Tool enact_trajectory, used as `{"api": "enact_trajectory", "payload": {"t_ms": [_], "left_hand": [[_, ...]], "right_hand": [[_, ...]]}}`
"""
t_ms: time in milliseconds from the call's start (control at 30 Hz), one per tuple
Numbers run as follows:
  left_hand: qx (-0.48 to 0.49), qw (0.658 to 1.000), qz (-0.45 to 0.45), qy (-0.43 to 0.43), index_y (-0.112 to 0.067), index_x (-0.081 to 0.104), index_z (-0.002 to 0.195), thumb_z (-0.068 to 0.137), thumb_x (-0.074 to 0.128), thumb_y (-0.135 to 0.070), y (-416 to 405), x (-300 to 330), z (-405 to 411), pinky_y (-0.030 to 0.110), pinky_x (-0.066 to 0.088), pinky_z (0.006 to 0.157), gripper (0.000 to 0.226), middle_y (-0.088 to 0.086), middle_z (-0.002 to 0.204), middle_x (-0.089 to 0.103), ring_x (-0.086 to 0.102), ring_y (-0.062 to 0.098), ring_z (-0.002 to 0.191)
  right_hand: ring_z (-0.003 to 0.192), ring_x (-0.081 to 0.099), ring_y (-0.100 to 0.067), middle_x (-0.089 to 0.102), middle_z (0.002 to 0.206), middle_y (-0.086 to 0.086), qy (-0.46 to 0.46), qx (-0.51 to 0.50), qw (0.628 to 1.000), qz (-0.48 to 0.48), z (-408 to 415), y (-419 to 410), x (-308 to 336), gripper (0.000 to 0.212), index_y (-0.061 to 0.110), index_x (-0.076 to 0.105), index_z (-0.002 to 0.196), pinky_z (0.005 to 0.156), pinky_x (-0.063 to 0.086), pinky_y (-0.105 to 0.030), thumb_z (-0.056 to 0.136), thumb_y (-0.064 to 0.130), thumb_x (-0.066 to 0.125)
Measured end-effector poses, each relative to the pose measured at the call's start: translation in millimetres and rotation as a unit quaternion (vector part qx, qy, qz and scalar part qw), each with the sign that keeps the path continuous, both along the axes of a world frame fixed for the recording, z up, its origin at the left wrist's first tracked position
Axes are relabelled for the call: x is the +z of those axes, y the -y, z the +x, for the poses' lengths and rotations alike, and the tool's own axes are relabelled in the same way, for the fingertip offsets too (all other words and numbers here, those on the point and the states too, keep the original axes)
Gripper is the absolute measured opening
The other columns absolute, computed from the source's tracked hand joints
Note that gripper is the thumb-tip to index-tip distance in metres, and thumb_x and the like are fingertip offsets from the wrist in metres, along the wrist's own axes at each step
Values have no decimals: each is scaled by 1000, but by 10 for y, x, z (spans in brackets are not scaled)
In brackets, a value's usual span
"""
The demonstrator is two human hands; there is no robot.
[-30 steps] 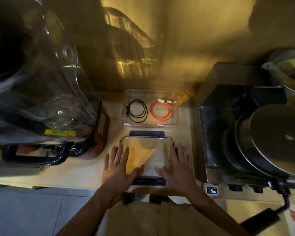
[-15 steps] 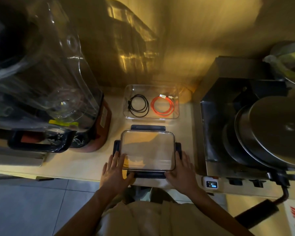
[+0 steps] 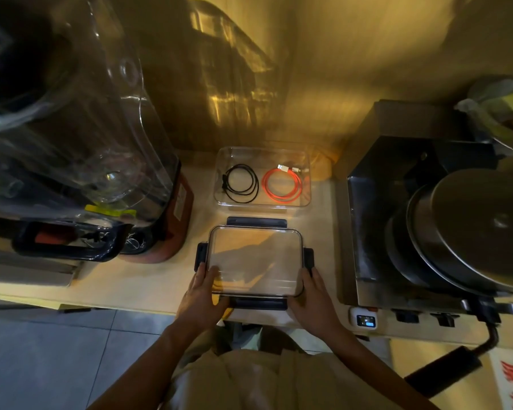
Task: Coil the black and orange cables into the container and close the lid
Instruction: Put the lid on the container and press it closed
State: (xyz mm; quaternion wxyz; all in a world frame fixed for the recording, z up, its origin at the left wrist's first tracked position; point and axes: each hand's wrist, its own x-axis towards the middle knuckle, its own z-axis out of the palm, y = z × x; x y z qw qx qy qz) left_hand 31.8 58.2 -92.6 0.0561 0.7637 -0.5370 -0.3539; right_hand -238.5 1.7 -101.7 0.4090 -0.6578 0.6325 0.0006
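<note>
A clear rectangular container (image 3: 262, 153) stands on the counter near the wall. Inside it lie a coiled black cable (image 3: 241, 183) on the left and a coiled orange cable (image 3: 282, 185) with a white plug on the right. In front of the container is the clear lid (image 3: 256, 258) with dark clasps on its four sides. My left hand (image 3: 201, 294) grips the lid's near left corner. My right hand (image 3: 313, 295) grips its near right corner. The lid is apart from the container.
A large blender (image 3: 80, 161) with a black handle stands at the left. A steel appliance (image 3: 421, 220) with a round pan lid fills the right. The counter edge (image 3: 116, 306) runs just below my hands, tiled floor beneath.
My hands slid from lying flat on top of the lid to its near corners and took hold of it. The lid has shifted slightly away from the counter's front edge.
</note>
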Motion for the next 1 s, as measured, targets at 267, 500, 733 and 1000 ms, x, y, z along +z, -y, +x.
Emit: {"api": "enact_trajectory", "payload": {"t_ms": [267,500,733,1000], "left_hand": [[19,999,-1,28,-31,26,146,81,62,-44,148,79,34,53,29,113,75,10,162,10,13,31,147],[17,1000,16,-20,-33,35,132,75,67,-43,241,78,88,50,43,103,65,10,151,26,31,35,136],[55,998,-10,-35,-27,43,134,74,67,-38,299,160,112,43,49,95,66,3,138,43,46,30,121],[78,996,-26,-31,-23,47,133,75,70,-34,293,196,83,39,48,94,63,3,136,51,52,27,117]], "right_hand": [[143,33,-25,23,158,-4,-5,-16,1000,15,29,113,-70,79,28,25,147,111,41,-45,81,56,57],[149,18,-29,16,163,-7,-16,-1,1000,-2,54,151,21,79,24,24,150,117,30,-47,86,50,62],[139,29,-29,34,150,-3,19,-56,998,7,57,217,90,67,25,38,143,111,36,-45,83,38,66],[131,36,-25,41,140,-1,44,-100,994,15,70,276,126,63,20,42,142,103,37,-36,86,33,68]]}}
